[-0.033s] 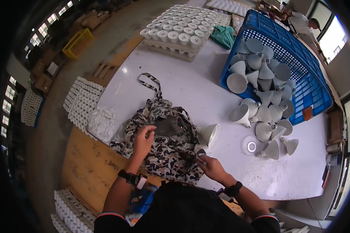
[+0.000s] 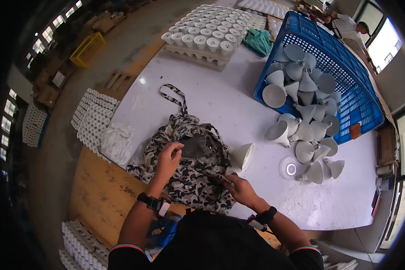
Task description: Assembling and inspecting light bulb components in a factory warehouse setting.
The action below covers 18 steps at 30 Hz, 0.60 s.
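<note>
A camouflage-print cloth garment with a neck strap, apparently an apron point(image 2: 195, 180), lies bunched on the white tabletop in front of me. My left hand point(image 2: 168, 159) is on its left part, fingers curled at the edge of a dark grey patch point(image 2: 194, 147). What lies under those fingertips is partly hidden. At the lower right side of the cloth, my right hand point(image 2: 242, 190) pinches a bit of the fabric between thumb and fingers. Just beyond the cloth's right edge, a white cone-shaped lamp housing point(image 2: 243, 156) lies on its side.
A blue plastic crate point(image 2: 364, 105) lies tipped at the right, with several lamp housings point(image 2: 306, 150) spilling out. A clear round cover point(image 2: 289, 168) sits nearby. White cups in trays point(image 2: 207, 33) stand at the back, beside a green cloth point(image 2: 258, 42). White bundled material point(image 2: 117, 143) lies left.
My right hand has shifted slightly left and up along the fabric. My left hand has moved a touch to the right. The apron stays in place.
</note>
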Available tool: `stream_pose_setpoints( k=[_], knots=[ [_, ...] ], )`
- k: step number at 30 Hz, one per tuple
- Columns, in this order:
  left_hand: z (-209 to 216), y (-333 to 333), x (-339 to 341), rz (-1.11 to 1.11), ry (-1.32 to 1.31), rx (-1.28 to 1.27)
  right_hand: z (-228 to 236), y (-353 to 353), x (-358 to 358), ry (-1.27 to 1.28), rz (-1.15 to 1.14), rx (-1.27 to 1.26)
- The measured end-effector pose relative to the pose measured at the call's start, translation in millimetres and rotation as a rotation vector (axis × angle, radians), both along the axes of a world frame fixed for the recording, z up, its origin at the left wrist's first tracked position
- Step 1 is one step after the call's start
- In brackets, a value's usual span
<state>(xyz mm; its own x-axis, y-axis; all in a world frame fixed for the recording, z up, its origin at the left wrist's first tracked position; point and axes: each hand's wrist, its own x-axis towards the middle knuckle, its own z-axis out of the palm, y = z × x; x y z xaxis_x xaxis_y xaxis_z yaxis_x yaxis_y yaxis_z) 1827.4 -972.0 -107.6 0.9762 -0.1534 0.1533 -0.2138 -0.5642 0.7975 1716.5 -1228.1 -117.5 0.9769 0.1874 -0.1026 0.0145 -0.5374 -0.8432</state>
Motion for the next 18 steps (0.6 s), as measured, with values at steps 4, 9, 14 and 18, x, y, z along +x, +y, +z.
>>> stream_pose_setpoints(
  k=[4,9,14,18],
  knots=[
    [2,-25,25,-0.278,-0.03,0.045,0,53,64,-0.082,-0.299,0.164],
    [1,-36,48,-0.603,-0.362,0.493,-47,63,97,-0.136,-0.282,-0.186],
    [3,8,63,-0.695,-0.244,0.664,-26,66,82,0.043,-0.082,-0.217],
    [9,17,55,-0.527,0.148,0.383,-36,74,83,0.091,-0.178,-0.184]
  ],
)
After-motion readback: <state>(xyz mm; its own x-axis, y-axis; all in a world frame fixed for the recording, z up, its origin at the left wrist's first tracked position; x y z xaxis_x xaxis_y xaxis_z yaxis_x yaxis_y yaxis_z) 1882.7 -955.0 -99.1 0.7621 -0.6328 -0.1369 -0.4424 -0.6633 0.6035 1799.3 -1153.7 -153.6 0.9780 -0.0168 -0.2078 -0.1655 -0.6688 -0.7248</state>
